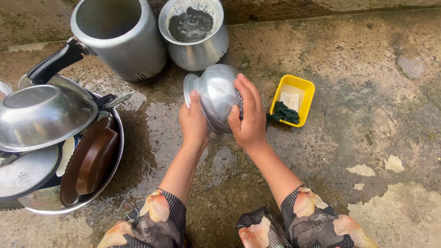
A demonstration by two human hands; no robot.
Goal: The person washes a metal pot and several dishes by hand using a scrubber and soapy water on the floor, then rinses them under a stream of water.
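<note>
Gripping a steel pot (216, 94) tilted mouth up-left, left hand (193, 121) steadies, right hand (248, 117) clasps its base.

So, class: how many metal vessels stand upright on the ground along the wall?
2. A tall pot with a black handle stands at top left; a smaller pot holding dark, foamy water stands right beside it. Others may be out of frame.

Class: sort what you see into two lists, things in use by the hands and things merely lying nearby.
In use:
left hand
right hand
small round steel pot
steel-wool scrubber

Lying nearby:
yellow plastic tray
tall aluminium cooker pot
water-filled steel pot
basin of stacked dishes
</note>
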